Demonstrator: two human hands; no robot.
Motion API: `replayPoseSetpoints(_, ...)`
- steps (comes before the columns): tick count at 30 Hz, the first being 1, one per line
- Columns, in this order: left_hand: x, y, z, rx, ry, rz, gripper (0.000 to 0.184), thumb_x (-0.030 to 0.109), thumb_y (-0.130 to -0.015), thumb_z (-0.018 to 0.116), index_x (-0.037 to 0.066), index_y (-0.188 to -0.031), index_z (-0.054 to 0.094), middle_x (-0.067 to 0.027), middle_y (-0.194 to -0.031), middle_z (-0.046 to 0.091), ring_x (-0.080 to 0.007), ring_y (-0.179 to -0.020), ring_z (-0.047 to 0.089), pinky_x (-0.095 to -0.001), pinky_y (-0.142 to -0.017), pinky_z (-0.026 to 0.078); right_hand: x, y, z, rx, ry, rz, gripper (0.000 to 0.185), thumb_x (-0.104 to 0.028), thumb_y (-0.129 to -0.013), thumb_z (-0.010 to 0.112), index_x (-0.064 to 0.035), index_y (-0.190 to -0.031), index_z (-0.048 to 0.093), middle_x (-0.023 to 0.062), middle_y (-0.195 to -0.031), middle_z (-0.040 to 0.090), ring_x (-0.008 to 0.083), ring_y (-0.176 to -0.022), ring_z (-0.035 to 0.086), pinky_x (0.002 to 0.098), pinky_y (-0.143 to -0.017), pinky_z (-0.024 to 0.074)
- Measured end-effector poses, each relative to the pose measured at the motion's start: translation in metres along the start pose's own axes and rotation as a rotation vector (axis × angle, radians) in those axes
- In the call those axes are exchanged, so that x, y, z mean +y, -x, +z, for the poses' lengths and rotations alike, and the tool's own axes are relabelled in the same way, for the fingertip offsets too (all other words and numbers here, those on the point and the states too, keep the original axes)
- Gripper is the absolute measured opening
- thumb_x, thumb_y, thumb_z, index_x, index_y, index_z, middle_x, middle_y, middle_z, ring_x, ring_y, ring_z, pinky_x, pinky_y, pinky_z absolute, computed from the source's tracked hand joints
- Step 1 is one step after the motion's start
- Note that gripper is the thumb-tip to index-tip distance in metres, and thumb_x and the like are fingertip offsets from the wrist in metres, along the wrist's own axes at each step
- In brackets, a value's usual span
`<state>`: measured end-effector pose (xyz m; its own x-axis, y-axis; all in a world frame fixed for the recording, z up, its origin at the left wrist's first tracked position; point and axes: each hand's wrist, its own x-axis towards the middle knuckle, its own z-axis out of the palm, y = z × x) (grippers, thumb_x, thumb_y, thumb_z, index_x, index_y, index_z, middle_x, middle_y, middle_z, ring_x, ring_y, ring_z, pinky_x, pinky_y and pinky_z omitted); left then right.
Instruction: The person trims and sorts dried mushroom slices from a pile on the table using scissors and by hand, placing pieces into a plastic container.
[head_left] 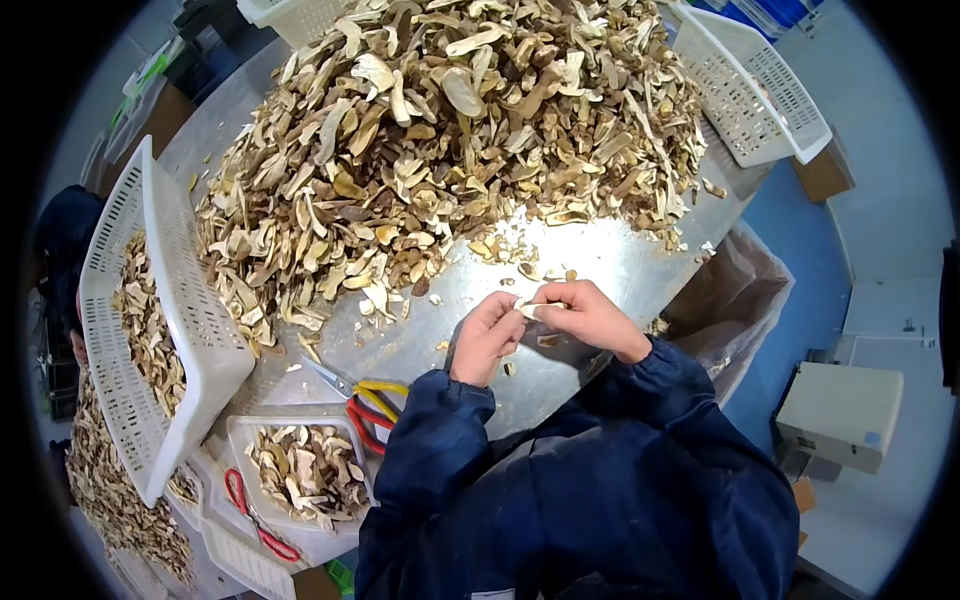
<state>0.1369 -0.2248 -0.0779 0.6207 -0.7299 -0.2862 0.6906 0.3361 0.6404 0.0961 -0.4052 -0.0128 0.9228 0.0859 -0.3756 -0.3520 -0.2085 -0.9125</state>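
Observation:
Between my two hands is a small pale slice of dried mushroom (529, 311), pinched by the fingers of both. My left hand (487, 338) grips its left end, and my right hand (588, 317) holds the other side. Beyond them rises a big heap of dried mushroom slices (460, 140) on the metal table (600, 255). Small crumbs and a few loose slices lie around my hands. To the left of my left sleeve rest scissors with red and yellow handles (370, 408), their blades pointing up and left.
A white perforated basket (205, 330) holding slices stands tilted at left. Near it are a clear tray (240, 470) of slices and red-handled scissors (262, 527). Another white basket (745, 90) sits at upper right, above a lined bin (735, 290). Part of a person (70, 235) shows at far left.

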Motion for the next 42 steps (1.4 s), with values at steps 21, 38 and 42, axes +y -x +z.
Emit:
replayPoseSetpoints(21,0.005,0.0,-0.01,-0.24,0.435,0.003,0.012,0.017,-0.092,0.045,0.006,-0.085,0.046,-0.0001,-0.074,0.039,-0.0066,-0.06,0.037,-0.0162,-0.04,0.024,0.033,-0.049,-0.058,0.683,0.965,-0.323,0.013,-0.012,-0.077,0.065,-0.0057,-0.088,0.064,0.0101,-0.086,0.054,0.0311,-0.088,0.054,0.0387,-0.074,0.0461)
replayPoseSetpoints(38,0.003,0.002,0.006,0.097,-0.239,0.063,0.018,0.021,-0.095,0.049,0.006,-0.086,0.053,0.0035,-0.066,0.047,-0.0035,-0.052,0.035,-0.0185,-0.046,0.025,-0.006,0.014,0.007,0.338,0.489,-0.506,0.019,-0.011,-0.08,0.064,-0.0015,-0.096,0.06,0.011,-0.084,0.059,0.0261,-0.072,0.06,0.0332,-0.064,0.0485)
replayPoseSetpoints(42,-0.003,0.001,0.005,0.165,-0.513,0.226,0.014,0.013,-0.092,0.053,0.004,-0.082,0.054,0.0028,-0.064,0.05,-0.0037,-0.054,0.04,-0.0205,-0.049,0.03,-0.004,0.013,0.006,0.269,0.193,-0.258,0.021,-0.016,-0.082,0.062,0.0012,-0.093,0.062,0.011,-0.082,0.064,0.0164,-0.068,0.059,0.0272,-0.062,0.0459)
